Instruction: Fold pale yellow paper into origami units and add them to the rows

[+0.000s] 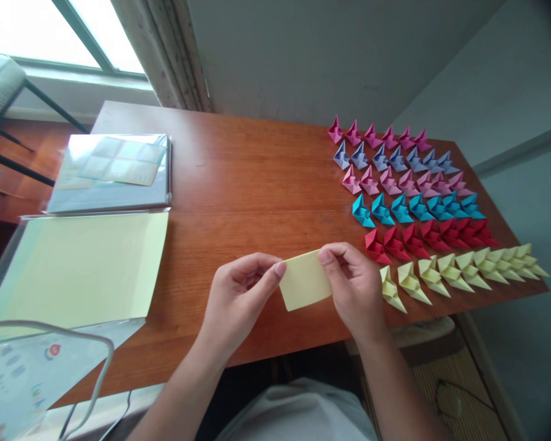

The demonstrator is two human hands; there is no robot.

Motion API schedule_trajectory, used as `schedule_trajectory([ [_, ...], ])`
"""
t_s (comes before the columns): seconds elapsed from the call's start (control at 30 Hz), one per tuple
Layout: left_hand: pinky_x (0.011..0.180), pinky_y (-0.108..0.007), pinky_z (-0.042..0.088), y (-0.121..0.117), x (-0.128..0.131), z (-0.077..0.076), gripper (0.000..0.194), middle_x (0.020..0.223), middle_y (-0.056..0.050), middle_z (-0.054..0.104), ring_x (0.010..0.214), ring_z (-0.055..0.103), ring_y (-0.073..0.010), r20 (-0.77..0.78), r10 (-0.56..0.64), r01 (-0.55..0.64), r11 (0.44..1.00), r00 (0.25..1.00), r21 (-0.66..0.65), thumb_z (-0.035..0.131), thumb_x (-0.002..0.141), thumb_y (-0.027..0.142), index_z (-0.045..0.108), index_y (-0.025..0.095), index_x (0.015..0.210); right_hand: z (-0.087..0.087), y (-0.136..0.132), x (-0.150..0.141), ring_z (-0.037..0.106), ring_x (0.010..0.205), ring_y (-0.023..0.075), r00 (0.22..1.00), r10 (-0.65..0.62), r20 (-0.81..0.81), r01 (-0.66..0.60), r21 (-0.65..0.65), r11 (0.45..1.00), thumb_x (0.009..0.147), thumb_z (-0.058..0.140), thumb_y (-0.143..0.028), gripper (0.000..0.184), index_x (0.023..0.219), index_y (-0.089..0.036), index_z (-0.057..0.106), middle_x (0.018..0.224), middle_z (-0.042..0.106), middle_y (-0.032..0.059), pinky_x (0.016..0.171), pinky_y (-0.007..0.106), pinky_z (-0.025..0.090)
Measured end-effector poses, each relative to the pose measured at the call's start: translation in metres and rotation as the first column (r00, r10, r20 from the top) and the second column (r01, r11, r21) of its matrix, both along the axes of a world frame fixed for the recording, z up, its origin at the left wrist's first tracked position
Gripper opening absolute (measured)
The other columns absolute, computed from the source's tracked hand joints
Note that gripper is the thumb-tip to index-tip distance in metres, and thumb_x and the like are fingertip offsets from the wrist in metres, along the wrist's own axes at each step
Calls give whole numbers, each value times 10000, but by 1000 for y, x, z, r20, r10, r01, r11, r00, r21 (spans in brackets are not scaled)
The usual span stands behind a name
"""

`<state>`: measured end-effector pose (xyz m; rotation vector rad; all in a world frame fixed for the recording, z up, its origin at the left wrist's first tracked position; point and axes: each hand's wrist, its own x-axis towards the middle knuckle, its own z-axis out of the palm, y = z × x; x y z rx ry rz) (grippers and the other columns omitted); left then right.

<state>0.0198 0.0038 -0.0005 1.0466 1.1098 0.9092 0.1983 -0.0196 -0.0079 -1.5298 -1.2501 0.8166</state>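
Note:
Above the table's front edge I hold a small pale yellow sheet of paper [305, 283] between both hands. My left hand [241, 297] pinches its upper left corner between thumb and fingers. The upper right corner is gripped by my right hand [359, 291], thumb on the near face. Whether the sheet is a single layer or folded, I cannot tell. Just right of my right hand runs a row of pale yellow folded paper boats [432, 278]. Red paper boats [411, 242] line up behind them.
More rows follow behind: turquoise boats [420, 208], pink boats [406, 183], lavender boats [397, 159] and magenta boats [371, 136]. At the left lie a stack of large yellow sheets [87, 263] and a plastic-covered pack [114, 162] on the wooden table [248, 184]. A grey curved bar [105, 346] stands at front left.

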Motion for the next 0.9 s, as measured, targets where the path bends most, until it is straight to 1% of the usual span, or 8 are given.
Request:
schedule_trajectory([
  [0.17,608,-179,464,0,1,3,214,732,-5,715,682,608,-113,-41,6,-5,1000,999,29,722,875,354,744,168,774,0,0,0,613,683,130,999,12,36,-11,-18,1000,977,601,-350,187,854,-221,658,761,674,-20,592,221,446],
  [0.3,601,-188,463,0,1,1,207,732,-6,707,673,606,-116,-101,-7,15,996,995,84,700,889,342,732,168,781,1,0,3,602,690,123,996,37,82,-38,3,999,979,602,-328,169,856,-227,656,768,662,-26,619,223,449],
  [0.43,595,-213,468,-1,3,-3,190,751,-20,710,668,612,-132,-123,-124,136,986,985,96,680,900,342,732,169,841,9,1,6,591,708,120,963,194,188,-196,-6,980,982,594,-287,176,829,-215,645,764,648,-23,660,229,446],
  [0.5,583,-214,460,-1,3,-4,205,709,-17,696,646,599,-128,-137,-188,203,973,973,109,682,900,342,730,164,809,13,1,6,588,705,118,929,292,227,-294,-25,955,981,592,-272,180,820,-209,641,750,640,-23,663,232,437],
  [0.57,559,-206,441,-2,3,-4,220,659,-6,673,608,571,-112,-155,-201,222,966,967,134,688,898,333,725,163,764,15,1,5,592,706,119,909,342,240,-343,-36,938,978,596,-270,174,823,-206,645,748,639,-23,666,235,434],
  [0.67,544,-197,437,-2,2,-5,195,650,4,682,592,572,-104,-163,-139,167,971,977,173,706,887,312,736,174,751,14,1,4,612,729,125,916,334,221,-331,-51,942,972,604,-283,157,847,-205,659,772,663,-17,686,235,447],
  [0.77,548,-198,452,-3,0,-7,161,679,2,716,604,607,-114,-176,-51,87,975,983,202,724,874,305,753,189,765,12,1,6,611,700,124,924,318,214,-304,-94,948,969,610,-304,183,827,-207,672,747,672,-19,648,232,440],
  [0.9,553,-211,464,-3,0,-8,158,703,-11,740,611,630,-131,-193,-18,58,978,981,200,732,865,316,766,193,772,13,2,9,604,667,123,930,302,209,-284,-113,952,957,631,-327,214,788,-208,683,717,678,-20,615,233,432],
])
